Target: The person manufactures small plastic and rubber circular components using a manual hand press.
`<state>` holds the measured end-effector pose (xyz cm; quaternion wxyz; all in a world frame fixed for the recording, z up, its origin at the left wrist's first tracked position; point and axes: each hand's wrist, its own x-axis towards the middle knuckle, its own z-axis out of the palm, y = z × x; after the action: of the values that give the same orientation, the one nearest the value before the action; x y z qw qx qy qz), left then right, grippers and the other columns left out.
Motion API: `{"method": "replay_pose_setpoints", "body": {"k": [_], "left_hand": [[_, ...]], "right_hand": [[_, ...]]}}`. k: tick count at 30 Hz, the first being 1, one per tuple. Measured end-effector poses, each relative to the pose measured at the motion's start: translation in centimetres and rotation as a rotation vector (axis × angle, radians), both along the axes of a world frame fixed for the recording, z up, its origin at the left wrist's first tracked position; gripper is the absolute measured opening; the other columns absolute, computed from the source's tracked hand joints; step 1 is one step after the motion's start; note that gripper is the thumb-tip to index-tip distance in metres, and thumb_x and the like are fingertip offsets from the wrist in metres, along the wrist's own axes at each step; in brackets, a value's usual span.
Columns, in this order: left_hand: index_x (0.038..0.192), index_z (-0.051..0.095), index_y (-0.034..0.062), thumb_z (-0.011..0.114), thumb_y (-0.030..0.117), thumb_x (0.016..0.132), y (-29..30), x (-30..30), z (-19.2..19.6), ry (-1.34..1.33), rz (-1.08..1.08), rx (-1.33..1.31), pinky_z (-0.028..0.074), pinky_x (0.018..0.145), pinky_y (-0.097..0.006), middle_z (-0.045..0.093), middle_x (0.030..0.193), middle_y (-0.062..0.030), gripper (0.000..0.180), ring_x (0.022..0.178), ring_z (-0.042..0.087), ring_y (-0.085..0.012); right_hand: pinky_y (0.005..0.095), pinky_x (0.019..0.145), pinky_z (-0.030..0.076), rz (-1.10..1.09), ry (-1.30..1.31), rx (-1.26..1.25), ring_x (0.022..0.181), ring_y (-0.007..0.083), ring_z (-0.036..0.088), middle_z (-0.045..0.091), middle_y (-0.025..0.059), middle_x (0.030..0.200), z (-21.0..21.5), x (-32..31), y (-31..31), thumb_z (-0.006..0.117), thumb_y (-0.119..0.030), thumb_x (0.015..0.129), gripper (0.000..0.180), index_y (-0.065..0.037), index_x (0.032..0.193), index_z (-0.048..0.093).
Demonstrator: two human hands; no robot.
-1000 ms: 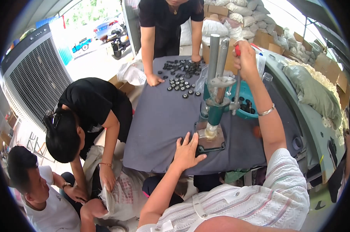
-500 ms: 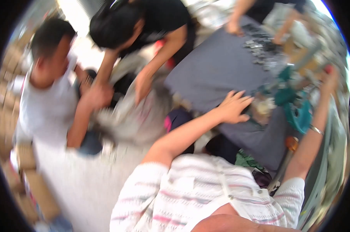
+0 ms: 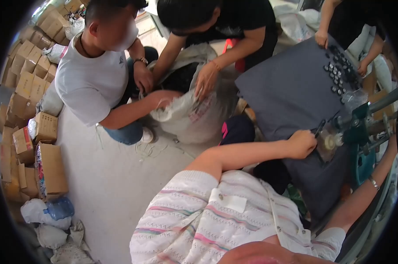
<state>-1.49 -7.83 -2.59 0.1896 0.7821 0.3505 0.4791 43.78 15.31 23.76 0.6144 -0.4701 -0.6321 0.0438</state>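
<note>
At the grey table (image 3: 291, 94), your left hand (image 3: 301, 144) is curled into a fist, touching the press (image 3: 355, 132) base just to its right. Your right hand is hidden beyond the press. Farther off, two people handle a white sack (image 3: 188, 116).
</note>
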Motion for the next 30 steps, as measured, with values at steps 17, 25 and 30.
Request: {"method": "replay_pose_setpoints", "body": {"k": [17,25,30], "left_hand": [[0.073,0.058,0.0075,0.068,0.009,0.072,-0.9,-8.8,-0.4,0.026,0.549,0.234,0.045,0.064,-0.037,0.051,0.070,-0.0056,0.011,0.071,0.053,-0.0263],[0.067,0.052,0.0071,0.063,0.011,0.072,-0.3,-8.7,-0.6,0.035,0.581,0.221,0.044,0.064,-0.037,0.050,0.069,-0.0071,0.013,0.071,0.051,-0.0259],[0.066,0.052,0.0073,0.063,0.010,0.071,-0.4,-8.7,-0.7,0.044,0.576,0.209,0.044,0.064,-0.037,0.050,0.069,-0.0069,0.013,0.071,0.051,-0.0256]], "right_hand": [[0.0210,0.046,0.028,0.168,0.537,-0.011,0.056,0.0072,0.042,0.055,0.0026,0.078,1.2,-17.4,-8.3,0.051,-0.034,0.096,0.032,-0.004,0.104,0.061],[0.0231,0.048,0.027,0.193,0.464,0.024,0.056,0.0080,0.038,0.056,0.0053,0.079,1.6,-17.2,-7.5,0.052,-0.029,0.096,0.029,0.000,0.093,0.057],[0.0235,0.048,0.026,0.207,0.447,0.021,0.055,0.0083,0.037,0.054,0.0044,0.078,1.5,-17.6,-8.3,0.050,-0.027,0.097,0.029,0.000,0.091,0.056]]}}
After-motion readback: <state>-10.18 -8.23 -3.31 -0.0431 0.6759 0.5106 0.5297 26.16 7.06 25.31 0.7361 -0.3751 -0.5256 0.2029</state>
